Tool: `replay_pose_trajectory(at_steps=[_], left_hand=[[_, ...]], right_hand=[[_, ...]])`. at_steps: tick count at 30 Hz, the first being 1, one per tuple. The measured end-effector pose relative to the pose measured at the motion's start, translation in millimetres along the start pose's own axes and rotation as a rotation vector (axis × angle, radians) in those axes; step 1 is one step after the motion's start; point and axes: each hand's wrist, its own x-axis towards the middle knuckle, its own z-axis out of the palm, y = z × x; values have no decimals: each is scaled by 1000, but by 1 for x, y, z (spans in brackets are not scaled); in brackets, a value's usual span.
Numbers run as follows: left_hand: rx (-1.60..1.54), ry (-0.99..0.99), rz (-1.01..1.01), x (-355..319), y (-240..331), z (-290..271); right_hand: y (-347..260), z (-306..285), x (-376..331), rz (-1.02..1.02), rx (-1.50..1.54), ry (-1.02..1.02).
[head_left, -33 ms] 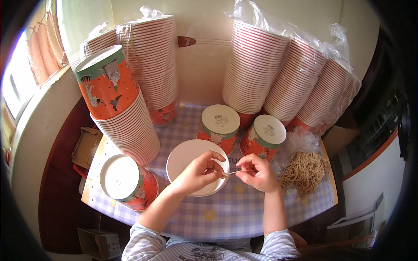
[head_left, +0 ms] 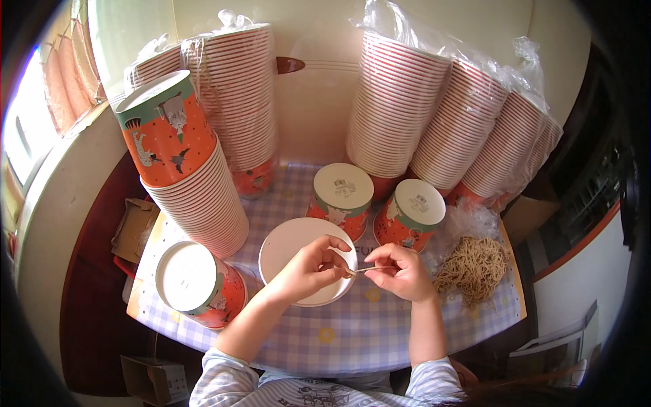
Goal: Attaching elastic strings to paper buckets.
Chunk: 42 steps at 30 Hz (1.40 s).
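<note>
Left hand (head_left: pixel 310 271), right hand (head_left: pixel 407 273): narrow grip, both pinching cord (head_left: pixel 368 269); piece looks mid-work. Cord pile (head_left: pixel 472 270), 4 o'clock in view, apparently remains; done count unclear.

rough matt twine (head_left: pixel 472 269), smooth paper tub (head_left: pixel 159 139)

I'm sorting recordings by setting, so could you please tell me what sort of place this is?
It looks like a home room or small workroom, judging by the checked tablecloth, the pinkish curtain beside a bright window, and the bagged stacks of paper tubs.
</note>
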Motion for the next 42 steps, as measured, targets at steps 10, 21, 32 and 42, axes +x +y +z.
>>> replay_pose_trajectory(at_steps=[10, 21, 32, 42], left_hand=[[-278, -52, -142, -2, 6, -2], [-126, -2, 12, -1, 2, 2], [463, 159, 64, -3, 8, 8], [209, 214, 79, -3, -3, 4]], right_hand=[[-3, 16, 4, -434, -364, 22], [0, 17, 5, -392, -415, 137], [0, 15, 4, -255, -383, 136], [3, 17, 4, -96, -374, 67]])
